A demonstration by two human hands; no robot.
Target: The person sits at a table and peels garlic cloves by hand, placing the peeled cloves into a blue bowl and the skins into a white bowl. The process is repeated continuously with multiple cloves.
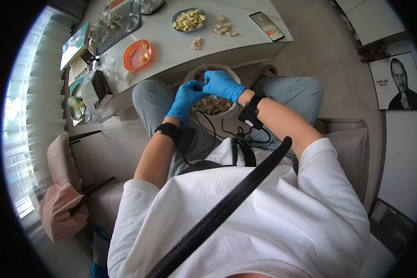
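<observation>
My left hand [188,97] and my right hand [221,84], both in blue gloves, meet fingertip to fingertip over a round whitish bin [235,108] between my knees. Garlic skins [212,105] lie in the bin. Whatever the fingers pinch is too small or hidden to make out. On the table ahead, a blue-grey bowl [174,26] holds peeled garlic cloves [188,20]. Unpeeled cloves [224,29] lie loose to its right, and a small clump of garlic pieces [196,43] sits nearer the edge. An orange-red plate [136,62] at the left carries several cloves.
A smartphone [267,26] lies near the right end of the white table [166,52]. Plastic bags [98,113], a black box [101,85] and a dark tray [115,37] with clear items crowd the left. Black cables [213,130] hang from my wrist straps over my lap.
</observation>
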